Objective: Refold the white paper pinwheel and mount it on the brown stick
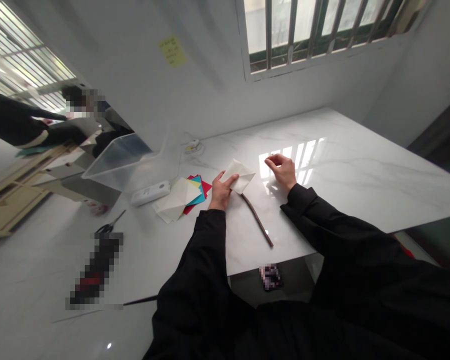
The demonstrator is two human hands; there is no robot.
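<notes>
My left hand (219, 195) grips a folded cream paper (243, 176) between thumb and fingers above the table. To its right, apart from the paper, my right hand (283, 172) is raised with thumb and fingertips pressed together. Anything in that pinch is too small to make out. A thin brown stick (258, 220) lies on the table between my forearms, its upper end just below the paper. Left of my left hand rests a loose pile of cream sheets (175, 200), with red, blue (197, 196) and yellow paper edges showing.
On the white marbled table (367, 170) are a white oblong device (151, 193), a clear plastic bin (122, 157), black scissors (107, 227) and a blurred-out dark item (95, 272). A small cable (193, 146) lies by the wall. Other people sit at far left.
</notes>
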